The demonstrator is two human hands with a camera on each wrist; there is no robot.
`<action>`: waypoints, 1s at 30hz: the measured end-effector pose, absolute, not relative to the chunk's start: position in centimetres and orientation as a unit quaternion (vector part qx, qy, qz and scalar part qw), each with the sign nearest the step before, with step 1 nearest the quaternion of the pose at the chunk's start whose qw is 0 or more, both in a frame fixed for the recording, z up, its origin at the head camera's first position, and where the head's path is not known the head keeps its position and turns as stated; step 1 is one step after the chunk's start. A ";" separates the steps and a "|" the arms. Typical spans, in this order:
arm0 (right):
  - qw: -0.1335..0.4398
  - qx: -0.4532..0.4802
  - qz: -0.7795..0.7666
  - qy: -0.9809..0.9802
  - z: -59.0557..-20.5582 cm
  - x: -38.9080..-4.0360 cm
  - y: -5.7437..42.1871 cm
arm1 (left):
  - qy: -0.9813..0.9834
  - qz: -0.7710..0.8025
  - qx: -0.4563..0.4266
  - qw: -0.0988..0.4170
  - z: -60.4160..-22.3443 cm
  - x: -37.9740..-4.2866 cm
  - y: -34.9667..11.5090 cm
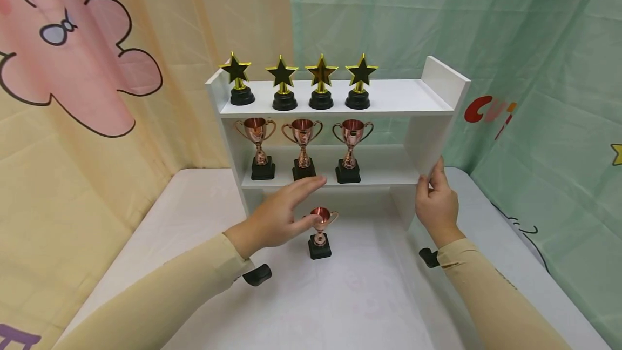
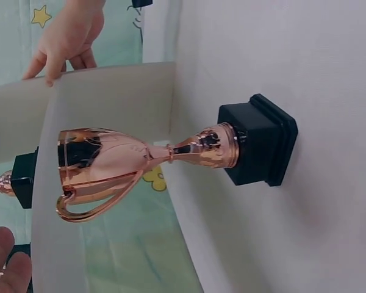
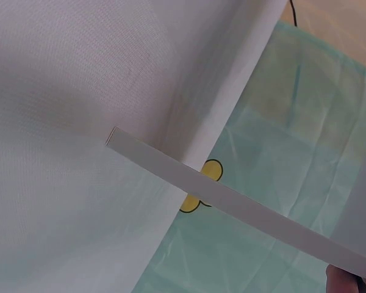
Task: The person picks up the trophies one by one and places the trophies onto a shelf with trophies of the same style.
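Observation:
A white shelf unit (image 1: pixel 320 180) stands on the table. My right hand (image 1: pixel 437 204) grips the front edge of its right side panel (image 3: pixel 232 201), thumb toward the inside; only a fingertip shows in the right wrist view. With fingers stretched out, my left hand (image 1: pixel 277 215) hovers in front of the lower opening and holds nothing. Just beyond it a small copper-coloured trophy cup (image 1: pixel 319 247) with a black base stands upright on the table. In the left wrist view this trophy cup (image 2: pixel 158 155) is apart from my left fingers (image 2: pixel 15 271).
Three copper trophy cups (image 1: pixel 350 147) stand in a row on the middle shelf. Several gold star trophies (image 1: pixel 321 82) line the top shelf, which has bare surface at its right. Patterned curtains (image 1: pixel 534 69) hang behind and beside the white table (image 1: pixel 316 307).

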State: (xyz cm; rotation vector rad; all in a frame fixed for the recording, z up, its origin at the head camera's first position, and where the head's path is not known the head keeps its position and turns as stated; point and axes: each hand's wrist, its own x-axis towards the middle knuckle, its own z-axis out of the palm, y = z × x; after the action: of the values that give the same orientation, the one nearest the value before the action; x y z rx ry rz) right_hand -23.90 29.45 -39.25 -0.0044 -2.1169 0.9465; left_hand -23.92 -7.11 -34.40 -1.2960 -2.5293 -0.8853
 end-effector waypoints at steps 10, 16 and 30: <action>0.394 -0.001 0.383 -0.836 -39.1 -23.9 29.4 | -0.845 -0.293 -0.441 0.081 -35.6 -23.8 -7.3; 0.394 -0.002 0.380 -0.837 -39.2 -23.8 29.4 | -0.844 -0.284 -0.446 0.087 -36.4 -23.9 -7.3; 0.402 0.006 0.377 -0.834 -39.1 -23.8 29.4 | -0.850 -0.286 -0.438 0.059 -37.9 -23.9 -7.3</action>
State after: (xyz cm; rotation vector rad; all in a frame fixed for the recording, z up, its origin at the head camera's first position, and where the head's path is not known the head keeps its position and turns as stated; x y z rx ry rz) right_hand -23.79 29.40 -39.14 0.0147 -2.1086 0.9537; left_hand -23.93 -7.27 -37.89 -1.3261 -2.5746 -0.8658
